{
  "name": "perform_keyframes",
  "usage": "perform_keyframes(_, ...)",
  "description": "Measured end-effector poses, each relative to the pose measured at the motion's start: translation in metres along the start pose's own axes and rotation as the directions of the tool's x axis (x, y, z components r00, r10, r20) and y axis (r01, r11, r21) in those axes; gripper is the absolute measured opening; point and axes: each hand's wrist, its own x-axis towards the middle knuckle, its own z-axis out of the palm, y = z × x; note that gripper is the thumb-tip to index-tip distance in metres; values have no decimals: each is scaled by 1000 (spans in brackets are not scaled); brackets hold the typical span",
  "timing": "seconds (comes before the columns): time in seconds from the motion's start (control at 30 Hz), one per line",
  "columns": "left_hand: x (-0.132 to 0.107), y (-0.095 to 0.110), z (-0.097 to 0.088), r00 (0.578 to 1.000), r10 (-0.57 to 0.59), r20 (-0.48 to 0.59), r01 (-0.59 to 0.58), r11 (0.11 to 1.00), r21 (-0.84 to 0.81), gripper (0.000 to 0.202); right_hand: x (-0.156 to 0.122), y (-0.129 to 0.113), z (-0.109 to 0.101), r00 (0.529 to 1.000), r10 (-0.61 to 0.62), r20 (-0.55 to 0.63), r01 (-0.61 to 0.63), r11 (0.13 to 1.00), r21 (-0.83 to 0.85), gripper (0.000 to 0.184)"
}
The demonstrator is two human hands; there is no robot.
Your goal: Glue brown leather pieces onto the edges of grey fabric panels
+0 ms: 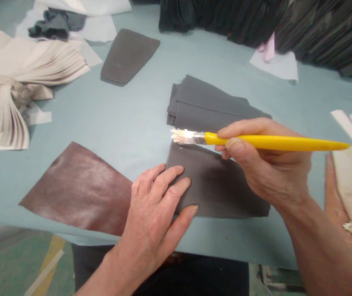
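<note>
Right hand closed round yellow-handled flat brush, thumb and fingers clamped on handle just behind metal ferrule. Whitish-coated bristles point left, at top left corner of dark grey trapezoid fabric piece; probably just above it, contact unclear. Left hand flat, fingers spread (nothing gripped), pressing piece's left edge. Piece lies near front edge of pale blue table. Glossy brown leather piece just left of it. Stack of grey fabric pieces just behind brush. Fanned cream strips far left.
</note>
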Motion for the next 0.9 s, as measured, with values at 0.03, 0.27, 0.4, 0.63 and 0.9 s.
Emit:
perform_keyframes(0.03,0,0,0,1000,1,3,-1,1000,-1,32,2,1,2,1000,-7,20,7,1000,8,11)
perform_keyframes(0.27,-1,0,0,1000,-8,12,8,1000,-9,34,8,5,1,996,-14,86,18,999,-44,12)
perform_keyframes(0.4,1,-1,-2,1000,12,22,-12,1000,0,33,3,6,-8,997,-4,71,9,997,-76,7)
perform_keyframes(0.63,3,0,-5,999,33,26,-33,999,0,32,1,-3,-16,999,40,20,-37,992,-120,9)
perform_keyframes(0.9,2,0,-2,999,27,18,-27,1000,10,32,12,-3,0,996,-27,83,32,998,-49,6)
